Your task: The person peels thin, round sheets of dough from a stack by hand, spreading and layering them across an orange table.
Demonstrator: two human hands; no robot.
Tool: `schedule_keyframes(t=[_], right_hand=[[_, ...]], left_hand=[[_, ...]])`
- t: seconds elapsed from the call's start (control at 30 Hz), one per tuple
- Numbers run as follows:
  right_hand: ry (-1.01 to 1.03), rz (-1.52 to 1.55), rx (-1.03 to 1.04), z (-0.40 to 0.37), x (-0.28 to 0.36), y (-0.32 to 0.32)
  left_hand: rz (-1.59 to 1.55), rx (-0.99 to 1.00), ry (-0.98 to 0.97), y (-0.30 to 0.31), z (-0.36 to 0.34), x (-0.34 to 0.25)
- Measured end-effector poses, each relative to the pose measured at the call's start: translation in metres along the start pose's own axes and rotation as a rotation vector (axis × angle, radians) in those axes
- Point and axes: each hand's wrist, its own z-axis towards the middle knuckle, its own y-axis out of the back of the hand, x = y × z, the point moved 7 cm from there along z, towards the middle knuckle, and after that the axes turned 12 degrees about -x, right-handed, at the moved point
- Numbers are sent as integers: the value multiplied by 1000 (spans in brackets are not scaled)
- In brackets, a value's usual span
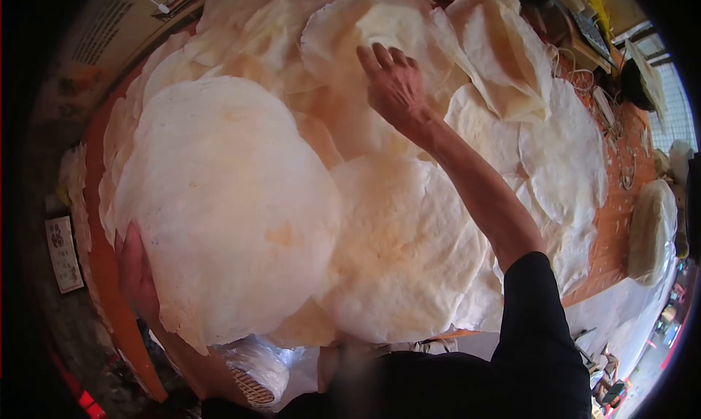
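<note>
My left hand [140, 273] grips the left edge of a large, pale, roundish thin sheet [219, 192], which looks dry and stiff; some of its fingers are hidden by the sheet. The held sheet is raised at the front left and covers part of the pile. At the back of the table my right hand [394, 86] reaches out over another pale sheet [328, 35], fingers a little bent and apart, fingertips right at its surface. In front of my right forearm lies a rounder sheet [401, 251] with yellowish patches.
More overlapping sheets spread over the reddish-brown table [617, 251], among them a folded, curled one [504, 61] at the back right. Cords [624, 156] lie along the right side. A wrapped pale bundle [652, 233] sits at the right edge. Clear plastic [263, 364] shows below the front edge.
</note>
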Motion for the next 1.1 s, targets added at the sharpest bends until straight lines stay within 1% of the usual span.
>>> schedule_keyframes(t=[0.07, 0.1, 0.17, 0.2, 0.23, 0.3, 0.33, 0.4, 0.47, 0.5, 0.53, 0.6, 0.63, 0.67, 0.7, 0.73, 0.8, 0.87, 0.9, 0.93, 1.0, 1.03, 1.1], right_hand=[[67, -37, -190, 8, 4, 1], [-44, 66, 63, 7, 0, -13], [-81, 21, 229, -10, 10, -32], [-101, -6, 312, -22, 8, -40], [-63, 60, 234, -28, 7, -34], [17, 196, 81, -34, 8, -17], [-77, 187, 67, -32, -12, -7], [-260, 153, 31, -21, -67, 47], [-307, -227, 52, -29, -141, 73], [-306, -382, -4, -40, -166, 89], [-302, -532, -60, -53, -185, 100], [-268, -612, 30, -73, -217, 104], [-364, -554, 148, -82, -243, 103], [-459, -492, 263, -87, -266, 99], [-577, -487, 316, -81, -280, 108], [-606, -447, 169, -78, -295, 118], [-904, -267, 6, -78, -320, 142], [-1059, -79, -86, -97, -335, 149], [-1133, 19, -129, -110, -343, 148], [-1126, 54, -139, -119, -349, 146], [-1114, 125, -151, -137, -358, 140], [-1191, 184, -152, -145, -363, 133], [-1337, 308, -155, -150, -366, 121]], left_hand=[[175, 13, -198, 5, 2, 1], [255, 9, -311, 3, 2, -1], [2, 22, -1, 4, 13, 2], [-87, 34, 98, 0, 17, -1], [-175, 37, 197, -4, 19, -4], [-262, 42, 281, -6, 18, -8], [-6, 73, 102, -1, 18, -12], [485, 132, -271, 15, 17, -11], [672, 112, -372, 26, 13, -6], [771, 100, -424, 26, 12, -6], [697, 110, -437, 22, 11, -6], [559, 124, -460, 16, 9, -8], [248, 37, -172, 15, 18, -4], [-66, -49, 116, 1, 25, -2], [-378, -134, 404, -12, 26, 6], [-257, -68, 213, -17, 34, -7], [-15, 68, -176, -35, 43, -39], [-88, 127, -127, -57, 48, -65], [-75, 126, -164, -66, 53, -78], [-61, 123, -200, -76, 59, -91], [61, 56, -394, -90, 70, -111], [72, 24, -457, -97, 76, -124], [-59, 58, -446, -118, 83, -139]])
